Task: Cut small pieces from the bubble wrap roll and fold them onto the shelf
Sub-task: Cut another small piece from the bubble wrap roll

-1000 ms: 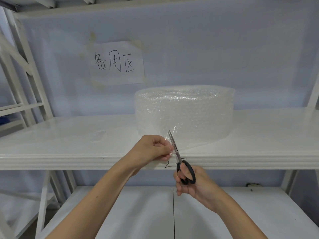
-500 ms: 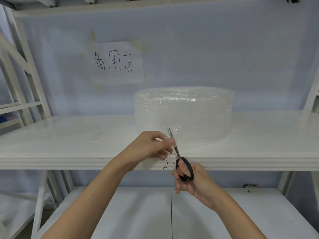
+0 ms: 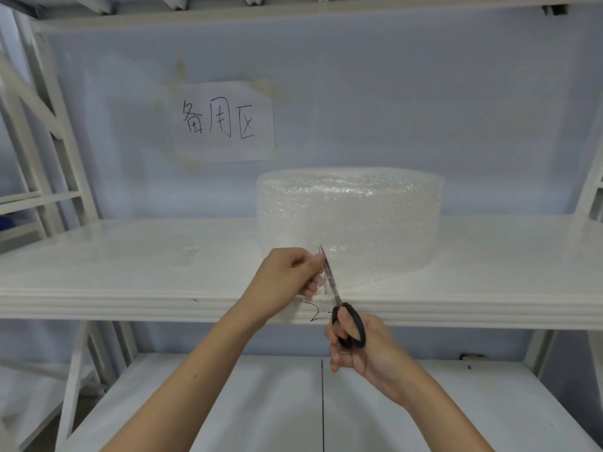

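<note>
Translucent bubble wrap roll stands on the white shelf; its loose end, pinched by the left hand, now holds black-handled scissors, advanced deeper, blades nearly closed, gripped by the right hand: cut progressing.

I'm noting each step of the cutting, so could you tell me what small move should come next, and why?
Probably push the scissors further up through the wrap: the right hand holds them nearly closed, tips short of the sheet's top edge, while the left hand pinches the strip beside the blades.

left hand pinching bubble wrap, right hand holding scissors
</note>
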A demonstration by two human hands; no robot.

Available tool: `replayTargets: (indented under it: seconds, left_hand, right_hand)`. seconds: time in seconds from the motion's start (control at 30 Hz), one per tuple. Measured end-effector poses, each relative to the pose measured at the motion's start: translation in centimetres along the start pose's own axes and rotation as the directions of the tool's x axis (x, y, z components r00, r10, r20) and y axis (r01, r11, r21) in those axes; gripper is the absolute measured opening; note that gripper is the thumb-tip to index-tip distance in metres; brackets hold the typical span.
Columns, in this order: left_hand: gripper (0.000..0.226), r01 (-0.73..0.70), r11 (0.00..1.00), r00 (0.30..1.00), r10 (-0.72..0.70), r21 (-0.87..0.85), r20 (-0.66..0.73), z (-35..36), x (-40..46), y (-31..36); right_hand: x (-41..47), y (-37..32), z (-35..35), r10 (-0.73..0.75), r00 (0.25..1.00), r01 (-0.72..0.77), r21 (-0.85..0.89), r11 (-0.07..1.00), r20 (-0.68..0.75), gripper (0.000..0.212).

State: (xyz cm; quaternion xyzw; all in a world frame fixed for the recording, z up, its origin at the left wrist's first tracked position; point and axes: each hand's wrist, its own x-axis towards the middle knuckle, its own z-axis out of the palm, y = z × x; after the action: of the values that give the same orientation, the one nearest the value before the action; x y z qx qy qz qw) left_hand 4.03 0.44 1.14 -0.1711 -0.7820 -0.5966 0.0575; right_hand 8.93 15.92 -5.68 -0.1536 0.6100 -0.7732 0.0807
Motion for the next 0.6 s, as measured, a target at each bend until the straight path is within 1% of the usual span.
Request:
replayTargets:
  seconds: [0.13, 0.3, 0.6]
  left_hand:
    - [0.031, -0.040, 0.999, 0.999, 0.040, 0.035, 0.001, 0.24, -0.12, -0.04]
    - [0.032, -0.062, 0.998, 0.998, 0.062, 0.001, 0.026, 0.30, -0.49, 0.05]
    - [0.030, -0.032, 0.984, 0.997, 0.044, -0.174, 0.068, 0.76, -0.67, 0.42]
  right_hand:
    - [0.21, -0.01, -0.12, 0.008, 1.000, -0.008, -0.025, 1.000, 0.000, 0.043]
    - [0.40, -0.18, -0.50, 0.016, 1.000, -0.016, -0.025, 1.000, 0.009, 0.039]
    - [0.14, -0.45, -0.87, 0.043, 0.998, -0.042, -0.017, 0.999, 0.049, 0.042]
